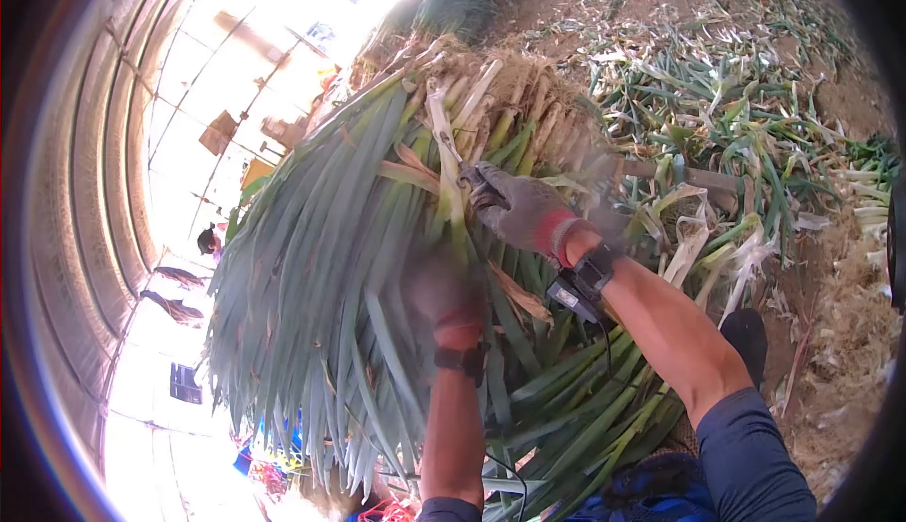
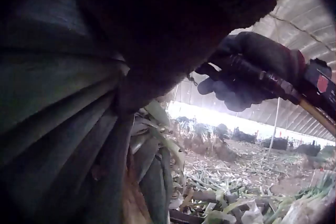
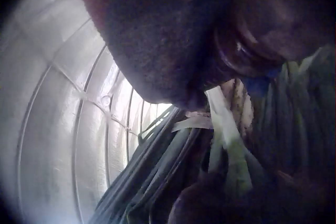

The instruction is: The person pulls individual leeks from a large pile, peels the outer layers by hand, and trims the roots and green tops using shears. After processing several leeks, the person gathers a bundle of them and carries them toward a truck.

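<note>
A big heap of long green onions lies before me, pale root ends away from me and leaves toward me. My right hand, in a grey glove with a red cuff, grips an air blow gun. Its thin metal nozzle points at the pale stem of one green onion. My left hand, gloved too and blurred by motion, holds this onion lower down among the leaves. In the left wrist view the dark glove hides the left fingers.
Stripped leaves and peelings litter the ground to the right, with a wooden bar beside the heap. A dark shoe shows by my right arm. Ribbed greenhouse sheeting curves up at the left. A yellowish hose trails from the blow gun.
</note>
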The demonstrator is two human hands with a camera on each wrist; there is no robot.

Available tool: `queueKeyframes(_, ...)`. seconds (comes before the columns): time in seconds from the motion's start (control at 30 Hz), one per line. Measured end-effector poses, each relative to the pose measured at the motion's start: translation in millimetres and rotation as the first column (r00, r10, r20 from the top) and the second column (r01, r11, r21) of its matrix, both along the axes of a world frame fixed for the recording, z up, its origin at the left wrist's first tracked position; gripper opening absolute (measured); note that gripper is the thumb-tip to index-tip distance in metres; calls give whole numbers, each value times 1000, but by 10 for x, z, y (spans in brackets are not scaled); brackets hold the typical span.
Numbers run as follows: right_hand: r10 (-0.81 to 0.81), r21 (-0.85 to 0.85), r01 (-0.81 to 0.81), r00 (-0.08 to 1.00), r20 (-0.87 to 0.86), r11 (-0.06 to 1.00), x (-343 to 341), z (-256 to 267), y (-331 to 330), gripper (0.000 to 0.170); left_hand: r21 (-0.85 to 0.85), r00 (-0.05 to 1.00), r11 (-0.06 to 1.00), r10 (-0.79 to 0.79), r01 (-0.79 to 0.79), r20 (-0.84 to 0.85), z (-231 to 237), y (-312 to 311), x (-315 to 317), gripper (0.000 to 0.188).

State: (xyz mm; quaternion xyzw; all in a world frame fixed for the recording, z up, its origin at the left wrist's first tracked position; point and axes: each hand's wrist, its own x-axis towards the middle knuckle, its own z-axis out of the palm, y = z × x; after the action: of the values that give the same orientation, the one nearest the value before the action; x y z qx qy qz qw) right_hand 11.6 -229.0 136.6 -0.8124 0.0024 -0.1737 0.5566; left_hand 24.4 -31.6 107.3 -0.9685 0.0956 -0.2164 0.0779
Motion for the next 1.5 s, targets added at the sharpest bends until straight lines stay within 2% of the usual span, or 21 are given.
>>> queueKeyframes(0.03, -26, 14, 26, 1000, 14, 1000, 5, -8, -5, 57, 15, 997, 999, 42, -41, -62, -10, -12, 34, 50)
queueKeyframes(0.13, -36, -10, 36, 999, -18, 999, -5, 71, -90, 59, -162, 954, 987, -35, -14, -299, 104, 71, -71, 50)
queueKeyframes(0.23, -39, -31, 39, 999, 8, 999, 54, 59, -163, 60, -244, 931, 967, -19, -76, -364, 293, 71, -328, 54)
queueKeyframes(0.33, -73, -24, 73, 997, 7, 997, 139, -26, -129, 59, -229, 932, 970, -4, -85, -363, 340, 115, -404, 57)
queueKeyframes(0.43, -107, -34, 106, 994, -6, 994, 72, 9, -114, 60, -293, 942, 954, -36, -67, -334, 297, 108, -426, 55)
queueKeyframes(0.53, -68, -54, 67, 998, -6, 996, 21, 107, -140, 59, -293, 929, 953, -32, -84, -369, 305, 96, -474, 53)
queueKeyframes(0.63, -138, -56, 141, 989, 43, 988, 110, -85, -160, 55, -322, 939, 945, -59, -56, -339, 302, 104, -480, 48)
queueKeyframes(0.73, 101, 68, -105, 994, 49, 992, -162, -252, -189, 52, -230, 901, 969, -23, -86, -433, 377, 110, -479, 52)
queueKeyframes(0.83, 152, 32, -156, 982, 109, 987, -674, -482, -147, 51, -411, 905, 911, -152, -28, -397, 286, 213, -445, 53)
queueKeyframes(0.93, 267, 143, -271, 963, 46, 952, -1352, -359, -164, 52, -367, 909, 930, -126, -31, -398, 364, 154, -513, 45)
queueKeyframes(1.03, 289, 103, -307, 944, 161, 946, -1755, -450, -126, 54, -353, 913, 935, -179, 41, -367, 391, 109, -608, 46)
queueKeyframes(1.13, 218, -9, -218, 976, 2, 976, -1838, -630, -131, 57, -331, 882, 942, -202, 56, -425, 378, 112, -774, 47)
queueKeyframes(1.27, 94, -5, -94, 995, 22, 996, -1739, -563, -191, 60, -275, 867, 961, -144, 8, -477, 379, 39, -1042, 48)
queueKeyframes(1.33, 92, -14, -92, 996, 10, 996, -1651, -507, -210, 61, -282, 837, 959, -146, -10, -527, 364, 55, -1095, 48)
queueKeyframes(1.5, 71, -68, -69, 997, 33, 995, -1323, -504, -156, 65, -268, 879, 963, -160, 38, -450, 166, 119, -1184, 50)
